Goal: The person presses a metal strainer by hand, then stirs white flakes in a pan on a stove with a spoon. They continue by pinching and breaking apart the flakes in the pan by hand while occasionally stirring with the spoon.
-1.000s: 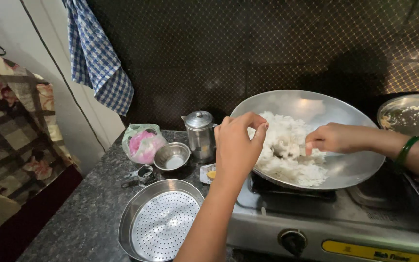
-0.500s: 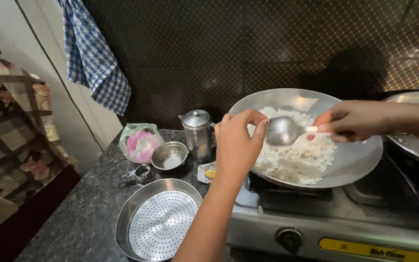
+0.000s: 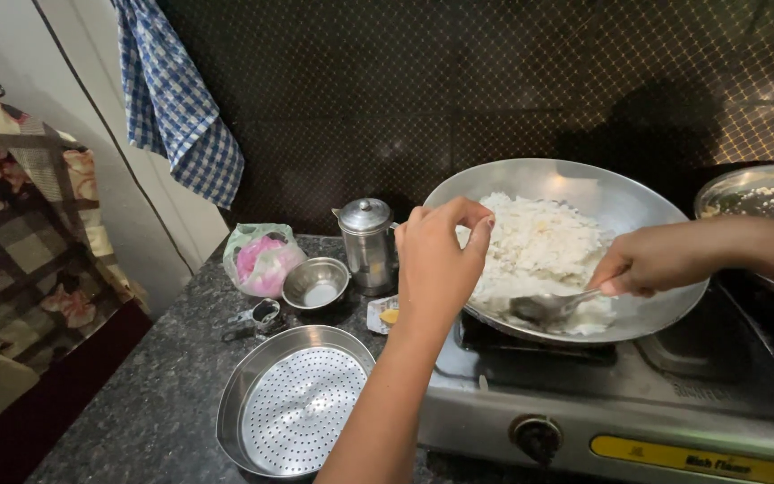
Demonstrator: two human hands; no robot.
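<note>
Both hands were busy: left hand [image 3: 438,260] pinched the pan [image 3: 584,193] rim, right hand [image 3: 651,260] gripped a spoon [image 3: 548,307] lying leftward in the rice [image 3: 539,246].

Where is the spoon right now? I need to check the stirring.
In the head view, the spoon is at centre right, held by the right hand, its bowl in the white rice inside the wide pan.

Home kitchen, gas stove [image 3: 638,403] (steel-topped), speckled stone counter [image 3: 154,403], checked towel [image 3: 172,108] hanging, steel vessels.

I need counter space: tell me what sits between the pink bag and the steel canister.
In the head view, a small steel bowl sits between the pink bag and the lidded steel canister.
</note>
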